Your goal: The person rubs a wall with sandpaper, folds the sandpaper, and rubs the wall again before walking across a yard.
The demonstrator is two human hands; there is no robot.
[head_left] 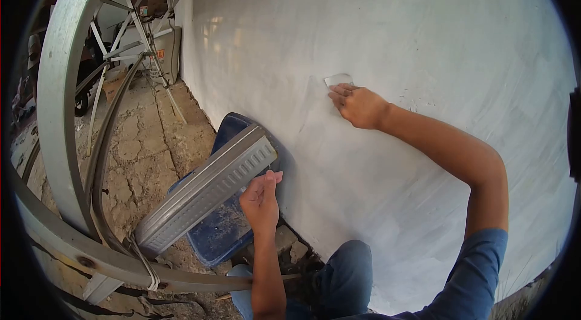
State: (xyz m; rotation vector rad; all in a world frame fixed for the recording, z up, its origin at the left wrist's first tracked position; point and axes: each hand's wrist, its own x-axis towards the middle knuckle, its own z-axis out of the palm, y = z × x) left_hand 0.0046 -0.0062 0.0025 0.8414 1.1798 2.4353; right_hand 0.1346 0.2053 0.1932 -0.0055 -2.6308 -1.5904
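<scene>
My right hand (361, 106) is against the white wall (363, 29), arm stretched out. Its fingers press a small flat pale-grey sheet (338, 79) to the surface; whether it is sandpaper or a thin scraper blade I cannot make out. Lower down, my left hand (261, 200) is closed, thumb against the fingers, beside the upper end of a ribbed metal step (209, 184). Anything inside that hand is hidden. The wall shows faint streaks and a few small rough marks near my right forearm.
Under the metal step is a dark blue plastic container (221, 238). Curved metal frame bars (63, 96) rise on the left, and another crosses low in front of me. Cracked paving (139, 132) runs along the wall. A grey container (171, 53) stands farther back.
</scene>
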